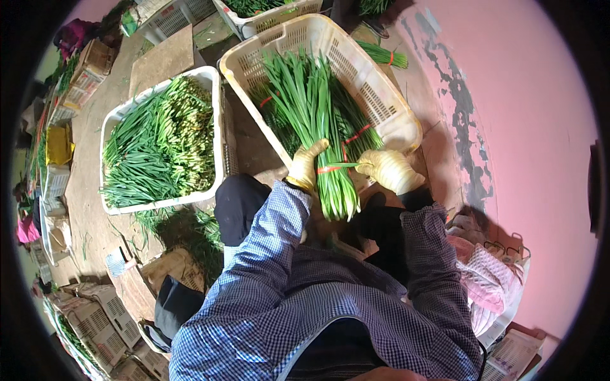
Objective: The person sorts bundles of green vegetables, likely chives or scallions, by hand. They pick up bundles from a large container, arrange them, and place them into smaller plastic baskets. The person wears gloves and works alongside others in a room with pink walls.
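A bunch of garlic chives lies over the near end of a cream plastic crate, its pale cut ends toward me. A red band circles it near those ends. My left hand, in a yellowish glove, is closed round the bunch's left side, thumb on top. On the other side my right hand, gloved alike, is closed with its fingertips on a thin green chive leaf that sticks out beside the band. More chives with red bands lie in the crate beneath, partly hidden.
Left of it stands a white crate full of chives. Another banded bunch lies by the pink wall. A board is behind the white crate. Loose chives litter the floor. Pink cloth is at my right.
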The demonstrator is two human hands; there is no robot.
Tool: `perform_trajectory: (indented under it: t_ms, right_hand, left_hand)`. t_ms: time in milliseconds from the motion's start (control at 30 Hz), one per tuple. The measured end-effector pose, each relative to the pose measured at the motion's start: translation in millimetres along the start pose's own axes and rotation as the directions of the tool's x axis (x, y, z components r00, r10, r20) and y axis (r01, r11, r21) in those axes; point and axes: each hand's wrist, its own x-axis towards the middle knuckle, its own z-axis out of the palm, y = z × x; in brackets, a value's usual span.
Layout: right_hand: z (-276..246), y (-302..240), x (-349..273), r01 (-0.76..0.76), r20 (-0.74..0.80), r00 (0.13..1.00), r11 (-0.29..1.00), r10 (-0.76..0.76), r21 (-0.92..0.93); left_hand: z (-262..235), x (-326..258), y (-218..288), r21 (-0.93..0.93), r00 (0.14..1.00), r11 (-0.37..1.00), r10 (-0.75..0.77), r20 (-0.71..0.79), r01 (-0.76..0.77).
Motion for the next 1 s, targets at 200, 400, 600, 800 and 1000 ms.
perform_trajectory:
  t_ms: [200,400,600,800,1000]
  right_hand:
    - [-30,-67,44,0.337,-0.031,0.902,0.745,-0.431,-0.576]
    - [-12,-65,85,0.178,0.03,0.974,0.673,-0.225,-0.718]
    - [-32,-44,95,-0.193,-0.467,0.807,0.586,-0.362,-0.787]
    - [-14,22,49,-0.192,-0.692,0.683,0.972,0.231,0.135]
    - [69,1,54,0.044,-0.278,0.86,0.48,0.429,0.876]
  left_hand:
    - [3,-23,-9,-0.17,0.968,0.963,-0.181,0.176,0.211]
    - [-9,-26,-23,-0.013,0.932,0.968,-0.237,0.276,0.25]
    - [-4,-24,-33,0.017,0.956,0.966,-0.256,0.142,0.256]
    - [-3,-21,-25,-0.08,0.939,0.947,-0.294,0.18,0.312]
    - [-5,-14,-47,0.002,0.986,0.988,-0.152,0.064,0.152]
